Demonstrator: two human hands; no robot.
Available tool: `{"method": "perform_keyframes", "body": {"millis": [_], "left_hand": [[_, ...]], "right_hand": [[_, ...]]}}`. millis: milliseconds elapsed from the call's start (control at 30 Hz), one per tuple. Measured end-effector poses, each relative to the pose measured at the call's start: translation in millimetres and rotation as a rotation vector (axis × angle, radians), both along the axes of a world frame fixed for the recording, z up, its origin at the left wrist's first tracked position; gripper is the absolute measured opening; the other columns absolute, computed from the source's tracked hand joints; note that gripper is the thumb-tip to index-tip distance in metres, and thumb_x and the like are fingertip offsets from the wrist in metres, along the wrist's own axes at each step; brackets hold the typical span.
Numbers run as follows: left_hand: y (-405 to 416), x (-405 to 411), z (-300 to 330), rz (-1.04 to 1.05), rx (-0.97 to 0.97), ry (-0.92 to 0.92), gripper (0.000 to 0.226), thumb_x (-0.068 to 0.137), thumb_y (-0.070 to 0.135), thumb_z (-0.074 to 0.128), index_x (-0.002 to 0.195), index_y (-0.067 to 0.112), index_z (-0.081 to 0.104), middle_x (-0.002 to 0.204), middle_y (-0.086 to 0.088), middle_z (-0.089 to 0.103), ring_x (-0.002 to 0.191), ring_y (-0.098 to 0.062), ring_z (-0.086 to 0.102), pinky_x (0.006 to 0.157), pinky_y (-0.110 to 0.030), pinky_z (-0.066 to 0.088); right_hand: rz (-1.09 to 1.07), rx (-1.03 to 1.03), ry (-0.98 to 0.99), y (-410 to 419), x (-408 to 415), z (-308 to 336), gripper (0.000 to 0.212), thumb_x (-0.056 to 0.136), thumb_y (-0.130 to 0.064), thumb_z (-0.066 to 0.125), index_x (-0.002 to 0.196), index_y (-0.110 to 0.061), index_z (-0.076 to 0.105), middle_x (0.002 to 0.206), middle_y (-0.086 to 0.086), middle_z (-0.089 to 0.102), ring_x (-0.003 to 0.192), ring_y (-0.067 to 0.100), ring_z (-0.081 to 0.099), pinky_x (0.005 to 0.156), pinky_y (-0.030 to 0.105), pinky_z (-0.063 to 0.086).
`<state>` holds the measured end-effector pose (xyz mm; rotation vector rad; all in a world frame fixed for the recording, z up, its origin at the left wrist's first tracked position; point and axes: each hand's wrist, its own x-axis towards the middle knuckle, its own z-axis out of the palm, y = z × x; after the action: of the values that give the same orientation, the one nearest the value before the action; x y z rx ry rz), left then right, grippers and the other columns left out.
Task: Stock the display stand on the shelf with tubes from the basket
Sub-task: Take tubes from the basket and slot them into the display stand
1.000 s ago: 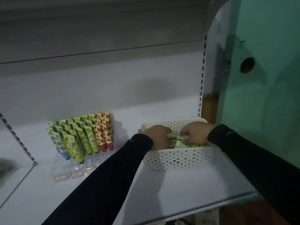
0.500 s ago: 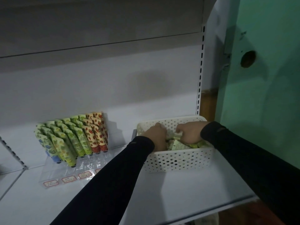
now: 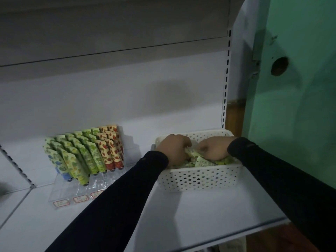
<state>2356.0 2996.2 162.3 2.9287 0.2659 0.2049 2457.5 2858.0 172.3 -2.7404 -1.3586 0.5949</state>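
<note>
Dim, cool light falls over the white metal shelving unit I am looking at. Its pale back panel (image 3: 112,99) fills the centre, a grey upper shelf (image 3: 109,24) overhanging at 12 o'clock. A slotted upright (image 3: 226,84) runs down at 2 o'clock. Beyond it, at 3 o'clock, stands a green wall (image 3: 298,106) with a dark round hole (image 3: 280,66). A strip of brown wood (image 3: 233,115) shows between upright and wall.
</note>
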Motion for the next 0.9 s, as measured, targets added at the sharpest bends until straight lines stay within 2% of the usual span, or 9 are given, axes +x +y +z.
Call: {"method": "perform_keyframes", "body": {"millis": [133, 200, 267, 333, 400, 533, 633, 733, 900], "left_hand": [[0, -9, 3, 0.011, -0.043, 0.179, 0.049, 0.089, 0.03, 0.065, 0.136, 0.023, 0.055, 0.137, 0.001, 0.058, 0.124, -0.019, 0.052, 0.091, -0.025, 0.036], [-3, -10, 7, 0.0, -0.026, 0.265, 0.045, 0.09, 0.033, 0.061, 0.134, 0.025, 0.056, 0.136, 0.002, 0.057, 0.122, -0.018, 0.052, 0.088, -0.027, 0.036], [-7, -11, 13, 0.005, -0.03, 0.318, 0.039, 0.09, 0.033, 0.059, 0.128, 0.023, 0.06, 0.128, 0.003, 0.06, 0.113, -0.018, 0.054, 0.083, -0.028, 0.036], [-7, -10, 17, 0.005, -0.073, 0.354, 0.031, 0.088, 0.03, 0.06, 0.117, 0.02, 0.065, 0.114, 0.004, 0.064, 0.102, -0.017, 0.057, 0.078, -0.027, 0.041], [-5, -8, 19, -0.01, -0.127, 0.386, 0.026, 0.086, 0.029, 0.062, 0.11, 0.02, 0.065, 0.107, 0.005, 0.066, 0.097, -0.016, 0.059, 0.074, -0.026, 0.043], [-1, -11, 24, -0.049, -0.228, 0.449, 0.05, 0.086, 0.038, 0.067, 0.133, 0.022, 0.058, 0.126, 0.007, 0.062, 0.098, -0.01, 0.057, 0.084, -0.025, 0.042], [8, -10, 22, -0.05, -0.329, 0.502, 0.057, 0.079, 0.048, 0.073, 0.13, 0.025, 0.06, 0.115, 0.009, 0.067, 0.099, -0.013, 0.064, 0.082, -0.026, 0.048], [11, -8, 17, -0.027, -0.29, 0.525, 0.066, 0.078, 0.052, 0.075, 0.135, 0.025, 0.056, 0.127, 0.007, 0.063, 0.112, -0.015, 0.06, 0.099, -0.033, 0.045], [5, -2, 13, -0.006, -0.185, 0.5, 0.071, 0.084, 0.052, 0.069, 0.145, 0.028, 0.043, 0.146, 0.004, 0.049, 0.129, -0.019, 0.049, 0.112, -0.038, 0.036]], "right_hand": [[-0.011, 0.041, 0.021, -6, -6, 9, 0.048, 0.095, -0.025, 0.045, 0.143, -0.027, 0.043, 0.153, -0.004, 0.036, 0.135, 0.017, 0.037, 0.1, 0.028, 0.029], [-0.007, 0.05, 0.006, -9, -7, 14, 0.053, 0.095, -0.037, 0.047, 0.147, -0.027, 0.038, 0.156, -0.005, 0.031, 0.139, 0.016, 0.033, 0.107, 0.029, 0.027], [0.002, 0.017, -0.005, -13, -7, 21, 0.059, 0.092, -0.053, 0.049, 0.144, -0.025, 0.041, 0.149, -0.003, 0.043, 0.133, 0.017, 0.042, 0.111, 0.033, 0.032], [0.01, -0.045, 0.027, -18, -10, 29, 0.063, 0.086, -0.059, 0.057, 0.138, -0.024, 0.048, 0.131, -0.005, 0.058, 0.115, 0.014, 0.056, 0.104, 0.033, 0.042], [0.045, -0.14, 0.026, -21, -12, 34, 0.067, 0.082, -0.056, 0.065, 0.138, -0.027, 0.047, 0.132, -0.008, 0.054, 0.114, 0.011, 0.052, 0.097, 0.026, 0.04], [0.076, -0.194, -0.009, -19, -10, 34, 0.068, 0.08, -0.051, 0.07, 0.14, -0.032, 0.045, 0.141, -0.007, 0.047, 0.121, 0.014, 0.047, 0.091, 0.025, 0.036], [0.068, -0.123, 0.017, -19, -5, 31, 0.064, 0.078, -0.047, 0.074, 0.135, -0.031, 0.05, 0.13, -0.008, 0.057, 0.11, 0.012, 0.055, 0.088, 0.025, 0.044], [0.069, -0.079, -0.002, -18, -2, 24, 0.061, 0.079, -0.043, 0.075, 0.134, -0.028, 0.051, 0.126, -0.005, 0.062, 0.107, 0.014, 0.06, 0.09, 0.026, 0.048], [0.109, -0.13, -0.103, -11, -4, 20, 0.063, 0.084, -0.048, 0.068, 0.14, -0.03, 0.044, 0.135, -0.005, 0.052, 0.102, 0.011, 0.046, 0.085, 0.027, 0.041]]}}
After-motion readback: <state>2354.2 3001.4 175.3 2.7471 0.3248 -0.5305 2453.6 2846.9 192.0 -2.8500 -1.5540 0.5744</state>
